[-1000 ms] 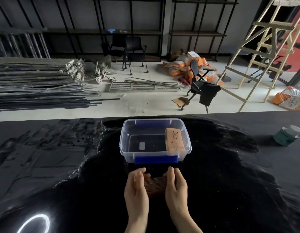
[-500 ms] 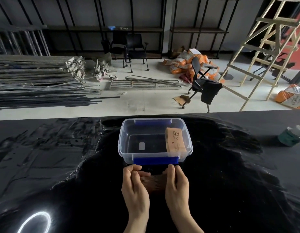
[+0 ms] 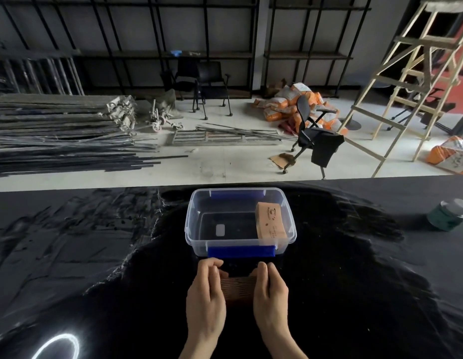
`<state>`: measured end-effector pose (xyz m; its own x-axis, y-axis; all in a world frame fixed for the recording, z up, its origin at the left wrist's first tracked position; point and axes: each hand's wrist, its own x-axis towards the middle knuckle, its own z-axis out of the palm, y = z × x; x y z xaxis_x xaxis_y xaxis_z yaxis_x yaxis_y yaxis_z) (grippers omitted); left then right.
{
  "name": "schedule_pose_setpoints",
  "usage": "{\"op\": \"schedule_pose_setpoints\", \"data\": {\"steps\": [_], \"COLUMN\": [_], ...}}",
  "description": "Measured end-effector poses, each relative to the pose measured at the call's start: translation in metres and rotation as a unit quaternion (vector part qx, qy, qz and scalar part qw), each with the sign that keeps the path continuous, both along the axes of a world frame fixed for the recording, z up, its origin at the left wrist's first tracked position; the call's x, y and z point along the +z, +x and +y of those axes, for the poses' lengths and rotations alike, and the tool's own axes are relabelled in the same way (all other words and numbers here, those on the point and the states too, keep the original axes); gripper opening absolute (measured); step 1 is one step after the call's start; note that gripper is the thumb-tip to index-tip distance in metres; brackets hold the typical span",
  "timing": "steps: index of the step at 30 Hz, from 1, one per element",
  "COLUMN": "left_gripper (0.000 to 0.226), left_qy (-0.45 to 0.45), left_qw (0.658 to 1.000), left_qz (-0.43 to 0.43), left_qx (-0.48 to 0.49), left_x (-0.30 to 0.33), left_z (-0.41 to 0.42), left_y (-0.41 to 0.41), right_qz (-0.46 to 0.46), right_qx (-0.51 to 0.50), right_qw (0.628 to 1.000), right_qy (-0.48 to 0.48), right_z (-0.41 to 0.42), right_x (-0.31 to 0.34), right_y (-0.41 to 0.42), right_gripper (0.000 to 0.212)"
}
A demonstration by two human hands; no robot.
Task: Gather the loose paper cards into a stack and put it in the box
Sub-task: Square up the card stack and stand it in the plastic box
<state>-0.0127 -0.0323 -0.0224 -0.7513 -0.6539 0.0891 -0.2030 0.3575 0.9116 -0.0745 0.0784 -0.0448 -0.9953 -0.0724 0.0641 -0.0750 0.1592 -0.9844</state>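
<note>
On the black table (image 3: pixel 95 255), the left hand (image 3: pixel 206 299) and right hand (image 3: pixel 270 296) press from either side on a stack of brown cards (image 3: pixel 237 288) standing on edge, fingers curled over its ends, just in front of the clear box (image 3: pixel 196 229) and a little nearer its blue latch (image 3: pixel 240 252) than a second ago. Inside the box at the right leans another brown card pack (image 3: pixel 270 221) with dark print too small to read. Far right stands a green jar (image 3: pixel 448 215).
</note>
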Motion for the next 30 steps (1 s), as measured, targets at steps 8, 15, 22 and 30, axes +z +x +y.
{"op": "schedule_pose_setpoints", "data": {"steps": [8, 15, 22, 30], "left_gripper": [0.067, 0.069, 0.056, 0.030], "left_qy": [-0.324, -0.357, -0.193, 0.202], "left_qw": [0.882, 0.866, 0.948, 0.975], "left_qz": [-0.182, -0.222, -0.173, -0.037], "left_qx": [-0.289, -0.271, -0.183, -0.084], "left_x": [0.031, 0.039, 0.037, 0.041], "left_z": [-0.010, -0.008, -0.015, -0.009], "left_y": [0.003, -0.004, 0.004, 0.001], "right_qz": [-0.026, -0.048, -0.056, -0.088], "right_qx": [0.002, 0.016, 0.121, 0.217], "right_qw": [0.999, 0.998, 0.990, 0.959], "right_qy": [-0.020, -0.023, -0.054, -0.158], "right_z": [0.000, 0.000, 0.023, 0.027], "right_x": [-0.004, 0.000, 0.031, 0.047], "right_y": [-0.003, -0.004, -0.007, -0.009], "right_gripper": [0.036, 0.033, 0.039, 0.056]}}
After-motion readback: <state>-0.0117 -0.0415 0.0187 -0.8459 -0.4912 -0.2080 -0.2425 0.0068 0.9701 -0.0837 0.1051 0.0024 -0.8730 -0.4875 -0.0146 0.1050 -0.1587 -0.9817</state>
